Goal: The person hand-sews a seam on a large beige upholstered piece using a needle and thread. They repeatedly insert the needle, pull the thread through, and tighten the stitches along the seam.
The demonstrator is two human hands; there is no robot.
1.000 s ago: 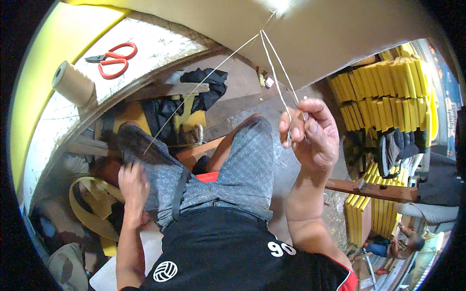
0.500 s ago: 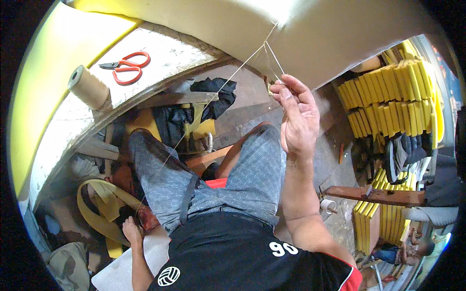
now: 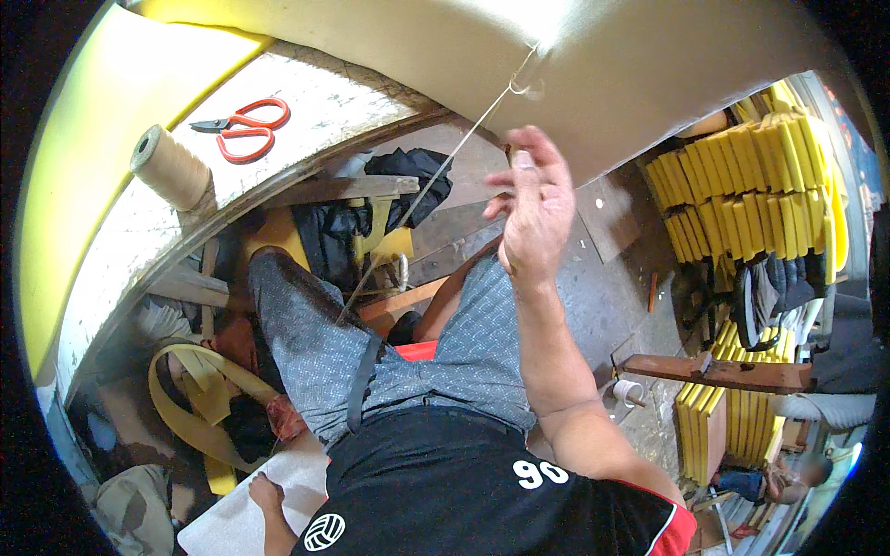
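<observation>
My right hand is raised, fingers loosely spread and blurred, with nothing visible held, just below a small loop in a pale thread hanging from the beige panel. The taut thread runs down past my knees toward my left hand, which is low beside my hip, fingers curled; what it holds is too small to make out. Red-handled scissors lie beside a tan thread cone on a worn white bench.
Yellow padded pieces are stacked at the right, above a wooden bar. Another person is at lower right. A coiled yellow strip, black material and a pale board are below and left.
My right hand has let go of the upper thread loop, moved left and spread its fingers; the loop has shrunk. My left hand has drawn downward toward my hip, out along the thread.
</observation>
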